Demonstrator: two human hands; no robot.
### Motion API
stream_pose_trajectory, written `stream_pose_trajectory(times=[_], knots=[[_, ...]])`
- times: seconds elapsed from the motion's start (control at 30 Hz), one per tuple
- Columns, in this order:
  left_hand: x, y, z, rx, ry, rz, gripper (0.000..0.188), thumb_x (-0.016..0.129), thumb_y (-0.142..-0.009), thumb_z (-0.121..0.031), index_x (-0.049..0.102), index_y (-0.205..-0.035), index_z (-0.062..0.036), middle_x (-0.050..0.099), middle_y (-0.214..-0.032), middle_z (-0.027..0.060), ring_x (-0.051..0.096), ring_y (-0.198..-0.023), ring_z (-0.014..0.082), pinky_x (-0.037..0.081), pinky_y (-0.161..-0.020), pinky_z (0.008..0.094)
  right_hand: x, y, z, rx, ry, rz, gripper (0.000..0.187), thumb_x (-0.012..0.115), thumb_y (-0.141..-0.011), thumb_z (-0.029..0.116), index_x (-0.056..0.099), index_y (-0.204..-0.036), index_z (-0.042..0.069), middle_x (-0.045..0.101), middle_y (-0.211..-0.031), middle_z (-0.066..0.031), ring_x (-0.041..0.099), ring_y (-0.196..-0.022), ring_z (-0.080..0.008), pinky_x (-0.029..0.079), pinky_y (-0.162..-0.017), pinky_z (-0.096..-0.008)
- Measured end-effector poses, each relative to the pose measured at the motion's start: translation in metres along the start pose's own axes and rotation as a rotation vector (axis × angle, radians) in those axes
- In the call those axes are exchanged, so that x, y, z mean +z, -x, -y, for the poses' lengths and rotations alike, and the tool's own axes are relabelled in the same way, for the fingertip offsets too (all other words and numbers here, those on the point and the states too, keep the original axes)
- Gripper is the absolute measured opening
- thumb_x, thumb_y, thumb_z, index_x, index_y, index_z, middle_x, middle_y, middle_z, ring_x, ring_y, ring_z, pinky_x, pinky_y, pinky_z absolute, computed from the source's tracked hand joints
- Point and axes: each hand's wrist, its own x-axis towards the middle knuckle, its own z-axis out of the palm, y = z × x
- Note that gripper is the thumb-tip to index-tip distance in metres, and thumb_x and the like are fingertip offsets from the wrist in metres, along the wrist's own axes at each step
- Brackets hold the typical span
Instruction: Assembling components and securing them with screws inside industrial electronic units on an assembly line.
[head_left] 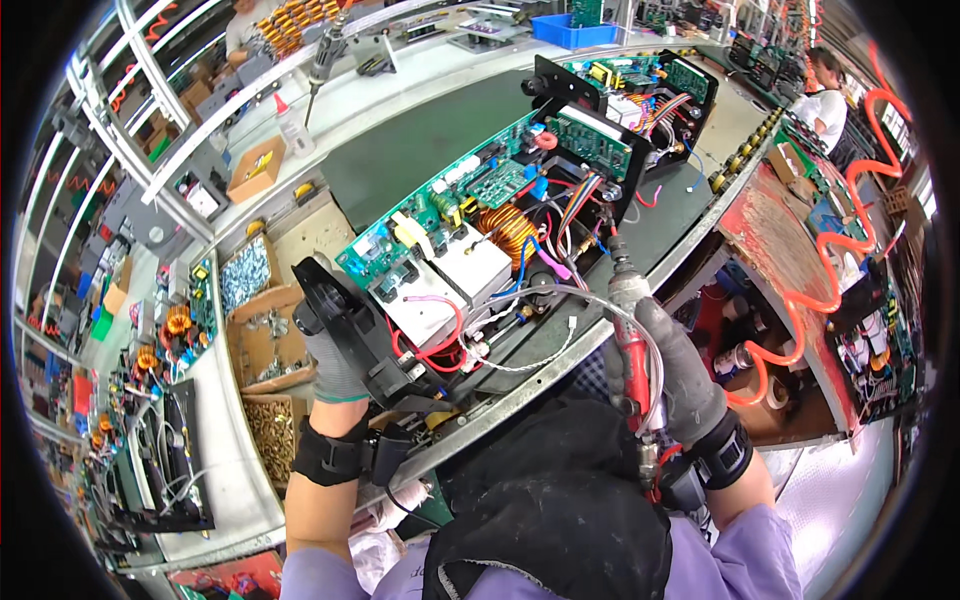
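Note:
My gloved left hand (335,365) is closed round the black end panel (340,310) at the near left end of an open electronics unit. Part of its fingers is hidden by the panel. In my gloved right hand (682,375) is a red and grey power screwdriver (630,345), its tip pointing up to the unit's far black end panel (625,185). Whether the tip touches a screw I cannot tell. Between the panels lie a green circuit board (465,190), white blocks (430,300), a copper coil (508,232) and loose coloured wires. A thin white cable (530,366) hangs over the near side.
Another similar unit (640,85) stands behind on the green mat (420,130). Cardboard bins of screws (268,440) and small metal parts (265,345) are at the left. A second screwdriver (325,55) hangs above. An orange coiled hose (835,245) runs down the right. Other people work farther back.

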Motion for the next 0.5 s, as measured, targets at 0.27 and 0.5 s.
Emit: stream_pose_trajectory(times=[0.27,0.5], knots=[[-0.015,0.0,0.008,-0.173,0.21,0.012,0.033,0.048,-0.099,-0.045,0.059,-0.105,-0.0143,0.062,-0.094,0.0006,0.06,-0.087,0.0143,0.051,-0.076,0.027,0.011,-0.013,-0.012,0.022,-0.036,-0.112,0.053,0.055,-0.093,0.059,0.055,-0.115,0.011,0.061,-0.076,-0.003,0.06,-0.057,-0.0124,0.052,-0.049,-0.0263],[-0.02,0.001,0.008,-0.216,0.247,0.012,0.03,0.048,-0.097,-0.042,0.058,-0.098,-0.0139,0.06,-0.083,0.0008,0.06,-0.076,0.0134,0.049,-0.068,0.0252,0.031,-0.021,-0.016,-0.03,-0.16,-0.102,0.049,0.054,-0.093,0.06,0.053,-0.096,0.01,0.055,-0.066,-0.0024,0.056,-0.053,-0.0129,0.05,-0.049,-0.0274]])
